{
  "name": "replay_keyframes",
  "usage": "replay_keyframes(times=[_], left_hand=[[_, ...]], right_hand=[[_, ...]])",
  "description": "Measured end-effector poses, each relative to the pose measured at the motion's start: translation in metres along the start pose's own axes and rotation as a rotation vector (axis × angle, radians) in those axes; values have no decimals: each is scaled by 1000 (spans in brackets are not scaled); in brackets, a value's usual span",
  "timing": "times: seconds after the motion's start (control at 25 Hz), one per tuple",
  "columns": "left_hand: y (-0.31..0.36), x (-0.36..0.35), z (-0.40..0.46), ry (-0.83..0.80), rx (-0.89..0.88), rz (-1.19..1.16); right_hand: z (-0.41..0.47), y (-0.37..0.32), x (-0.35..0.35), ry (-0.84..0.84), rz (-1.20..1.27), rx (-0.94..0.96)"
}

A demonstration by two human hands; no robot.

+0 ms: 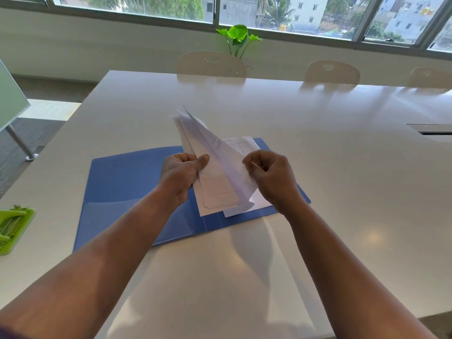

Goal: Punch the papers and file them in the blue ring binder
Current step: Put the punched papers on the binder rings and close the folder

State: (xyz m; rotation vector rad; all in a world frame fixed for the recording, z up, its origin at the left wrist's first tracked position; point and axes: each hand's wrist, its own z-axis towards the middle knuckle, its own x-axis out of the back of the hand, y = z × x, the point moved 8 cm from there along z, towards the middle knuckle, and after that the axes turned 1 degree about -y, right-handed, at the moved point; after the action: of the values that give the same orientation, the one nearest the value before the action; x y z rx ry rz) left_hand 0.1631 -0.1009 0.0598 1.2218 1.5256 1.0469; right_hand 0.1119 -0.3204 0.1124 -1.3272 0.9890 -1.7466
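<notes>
The papers (215, 165) are held up above the open blue ring binder (127, 182), which lies flat on the white table (342, 167). The left hand (179, 178) grips the sheaf at its lower left edge — the thumb lies on the front of the sheets and the other fingers are curled behind them. The right hand (271, 179) is closed on the right edge of the sheets, with the fingertips pinching the paper. The sheets rise between the two hands and tilt away to the upper left, fanned a little at the top. One more sheet (244, 143) lies on the right half of the binder, partly hidden behind the held ones. Printed lines show on the papers, but they are too blurred to read. A green hole punch (12, 228) stands at the left edge of the table, well apart from the binder.
</notes>
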Motion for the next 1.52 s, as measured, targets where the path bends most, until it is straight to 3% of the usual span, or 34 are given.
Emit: replay_keyframes(times=[0.28,0.44,0.68,0.92,1.16,1.32,1.52], left_hand=[[1,-16,-10,-120,40,-128],[5,-19,-12,-149,12,-105],[6,-11,-9,-59,-13,-87],[3,-7,-5,-66,-1,-13],[7,-4,-9,-33,-12,-6],[15,2,-10,-7,-90,143],[11,-13,-14,-119,-50,44]], right_hand=[[-21,-24,-39,-209,-372,217],[-29,-27,-50,-189,-599,285],[-28,-40,-38,-74,-619,359],[-16,-19,-22,18,-402,154],[-17,-18,-13,83,-220,122],[-18,-25,-15,31,-202,199],[-24,-37,-26,32,-243,291]])
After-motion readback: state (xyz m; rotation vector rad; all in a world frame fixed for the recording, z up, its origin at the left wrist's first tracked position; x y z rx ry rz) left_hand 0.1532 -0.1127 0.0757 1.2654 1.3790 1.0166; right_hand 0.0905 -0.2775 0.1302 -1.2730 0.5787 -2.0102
